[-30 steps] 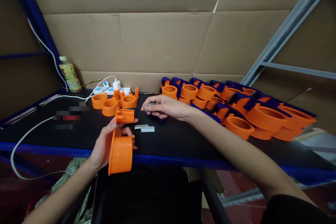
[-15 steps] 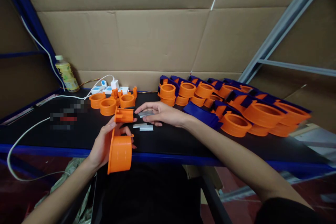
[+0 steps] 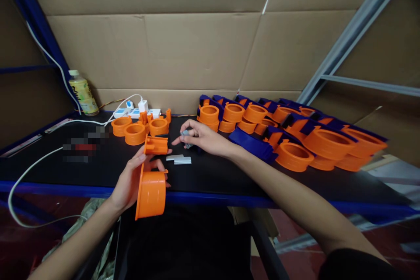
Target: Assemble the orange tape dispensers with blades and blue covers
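Note:
My left hand (image 3: 129, 179) grips an orange plastic part (image 3: 154, 194) with a round cup at its lower end and a small channelled piece at its upper end. The part stands on edge above the table's front. To its right, my right hand (image 3: 200, 138) holds a small grey metal strip (image 3: 187, 138) between thumb and fingers, partly hidden by them. Just below that hand, more grey metal strips (image 3: 180, 159) lie on the black tabletop, close to the fingers of my left hand.
Several orange ring parts (image 3: 135, 133) stand at the back left, before a white power strip (image 3: 123, 112). Rows of stacked orange-and-blue assemblies (image 3: 293, 156) fill the right side. Blue pieces (image 3: 252, 143) lie beside them. A yellow-labelled bottle (image 3: 83, 92) stands in the left corner; a white cable (image 3: 33, 157) crosses the table.
My right hand has lifted slightly and turned the grey metal strip from lying flat to a more upright, end-on angle. My left hand and the orange part have hardly moved.

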Tool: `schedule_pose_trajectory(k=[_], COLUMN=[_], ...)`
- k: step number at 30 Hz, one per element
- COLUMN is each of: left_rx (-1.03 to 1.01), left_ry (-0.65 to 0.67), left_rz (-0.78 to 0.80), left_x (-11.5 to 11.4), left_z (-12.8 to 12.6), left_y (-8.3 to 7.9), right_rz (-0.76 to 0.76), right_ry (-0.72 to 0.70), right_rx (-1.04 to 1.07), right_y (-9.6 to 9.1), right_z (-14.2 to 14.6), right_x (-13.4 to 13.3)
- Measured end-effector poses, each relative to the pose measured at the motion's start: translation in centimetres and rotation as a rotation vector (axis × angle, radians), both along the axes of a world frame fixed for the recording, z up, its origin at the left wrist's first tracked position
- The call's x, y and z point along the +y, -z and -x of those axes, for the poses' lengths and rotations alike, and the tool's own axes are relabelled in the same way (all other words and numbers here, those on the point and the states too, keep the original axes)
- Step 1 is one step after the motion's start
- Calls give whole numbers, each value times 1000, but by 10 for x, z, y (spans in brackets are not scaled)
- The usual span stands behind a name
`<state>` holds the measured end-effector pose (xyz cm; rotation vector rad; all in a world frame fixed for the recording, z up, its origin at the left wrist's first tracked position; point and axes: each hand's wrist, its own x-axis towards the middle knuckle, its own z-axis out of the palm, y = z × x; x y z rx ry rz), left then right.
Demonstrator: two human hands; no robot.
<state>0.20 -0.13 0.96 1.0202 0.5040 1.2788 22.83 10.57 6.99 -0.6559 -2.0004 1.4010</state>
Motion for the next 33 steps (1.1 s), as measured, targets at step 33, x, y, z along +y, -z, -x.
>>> schedule_pose_trajectory(k=[33], left_rx=[44], left_ry=[149], left_rz=[51], left_x=[5], left_z=[2], left_y=[-7], right_rz=[-800], right_ry=[330], right_rx=[157], right_y=[7], right_z=[15], right_x=[-30])
